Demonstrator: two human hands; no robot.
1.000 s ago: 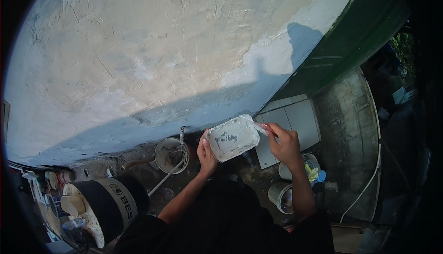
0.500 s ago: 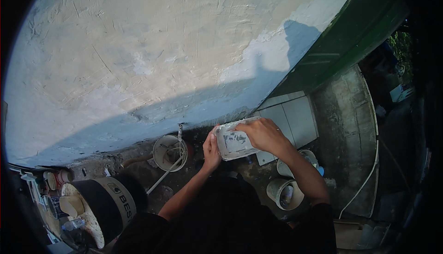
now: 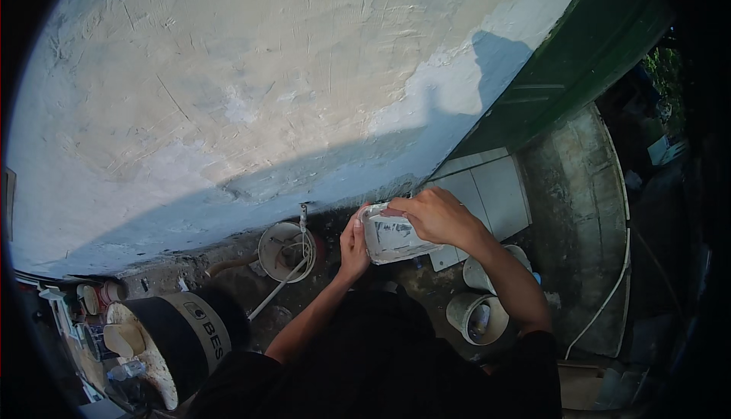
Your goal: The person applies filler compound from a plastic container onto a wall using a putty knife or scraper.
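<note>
White plaster on the wall [image 3: 259, 69], sunlit high up and shaded low down, and just this side of its foot we have a shallow white tray [image 3: 402, 254], held up above the floor in front of the wearer's dark clothing. The left hand [image 3: 352, 244] is gripping it by its short left end, thumb on the near side, a hold that probably steadies the tray and leaves its middle free. And here's the right hand [image 3: 440, 217], curled over the far right part, closed on a small reddish tool [image 3: 391, 212]; the pinch sits close to the rim, likely for control. The tool's visible bit points left, toward the other hand; the rest is hidden under the fingers. The tray's long axis runs left to right, its right end slightly farther off, and the open side faces up, smeared white with grey showing through, so its inside is in full view of the wearer. Over on the left, a pale bucket [image 3: 266, 255] with a hose inside, and nearer, a dark drum [image 3: 164, 343]; on the right, another bucket [image 3: 460, 312] within what looks like easy reach, pale tiles [image 3: 499, 191] beyond.
</note>
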